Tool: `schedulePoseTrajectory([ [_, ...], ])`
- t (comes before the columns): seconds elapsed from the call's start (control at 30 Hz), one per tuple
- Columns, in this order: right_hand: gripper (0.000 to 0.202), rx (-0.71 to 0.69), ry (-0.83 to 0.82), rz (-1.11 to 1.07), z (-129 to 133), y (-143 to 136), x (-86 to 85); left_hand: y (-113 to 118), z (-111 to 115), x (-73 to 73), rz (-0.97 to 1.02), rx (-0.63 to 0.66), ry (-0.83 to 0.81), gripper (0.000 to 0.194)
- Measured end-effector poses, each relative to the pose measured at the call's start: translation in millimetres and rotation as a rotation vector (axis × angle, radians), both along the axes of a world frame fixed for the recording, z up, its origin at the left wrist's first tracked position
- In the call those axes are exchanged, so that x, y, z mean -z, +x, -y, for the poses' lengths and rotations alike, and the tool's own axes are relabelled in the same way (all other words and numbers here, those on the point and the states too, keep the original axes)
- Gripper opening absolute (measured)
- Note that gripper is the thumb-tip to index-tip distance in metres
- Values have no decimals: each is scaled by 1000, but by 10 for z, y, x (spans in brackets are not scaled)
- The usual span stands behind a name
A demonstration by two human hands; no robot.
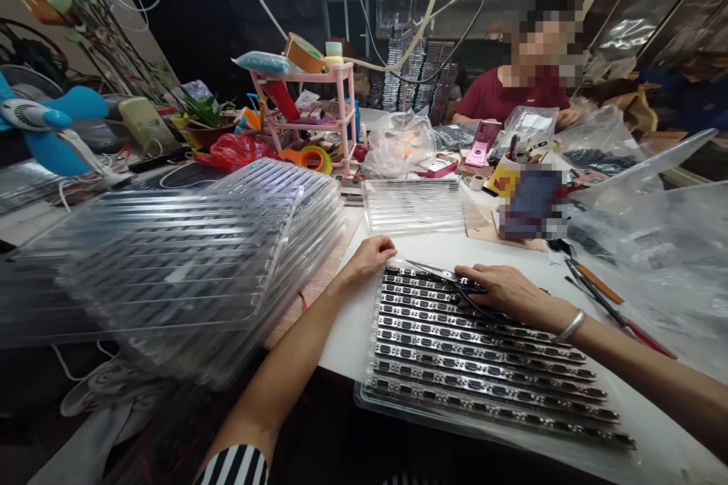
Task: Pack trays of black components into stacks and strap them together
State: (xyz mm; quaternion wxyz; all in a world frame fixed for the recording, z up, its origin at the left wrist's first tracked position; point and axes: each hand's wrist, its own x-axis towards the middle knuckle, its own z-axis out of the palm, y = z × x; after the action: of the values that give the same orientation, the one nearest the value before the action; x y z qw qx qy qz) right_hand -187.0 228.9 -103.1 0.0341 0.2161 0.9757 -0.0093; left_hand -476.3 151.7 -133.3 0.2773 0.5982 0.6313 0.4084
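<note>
At 11 o'clock corner of tray [398, 411]: left hand [372, 254], fingers bunched, contents unclear. At 12 o'clock: right hand [506, 289], fingers gripping scissors [433, 270], presumably for readiness.

Left hand [376, 255] curled, right hand [503, 289] palm-down

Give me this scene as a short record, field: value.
left hand: at tray's far left corner, fingers pinched; grip unclear
right hand: holds scissors over tray
tray: clear, on white table, rows of connectors
left side: stacked trays, blue fan
back: pink rack, person in dark red shirt
</note>
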Motion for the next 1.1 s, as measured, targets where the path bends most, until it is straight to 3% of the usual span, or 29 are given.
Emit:
schedulePoseTrajectory([
  [0.1,35,17,-22,35,17,-16,-46,-1,1,19,-7,2,1,16],
  [0.3,58,48,-175,-74,-3,-37,-126,-3,1,23,-14,-5,12,13],
  [0.6,57,11,-276,-128,-102,3,-71,8,23,9,10,0,6,12],
  [1.1,63,65,-119,28,35,-222,-120,52,39,17,-25,9,24,15],
])
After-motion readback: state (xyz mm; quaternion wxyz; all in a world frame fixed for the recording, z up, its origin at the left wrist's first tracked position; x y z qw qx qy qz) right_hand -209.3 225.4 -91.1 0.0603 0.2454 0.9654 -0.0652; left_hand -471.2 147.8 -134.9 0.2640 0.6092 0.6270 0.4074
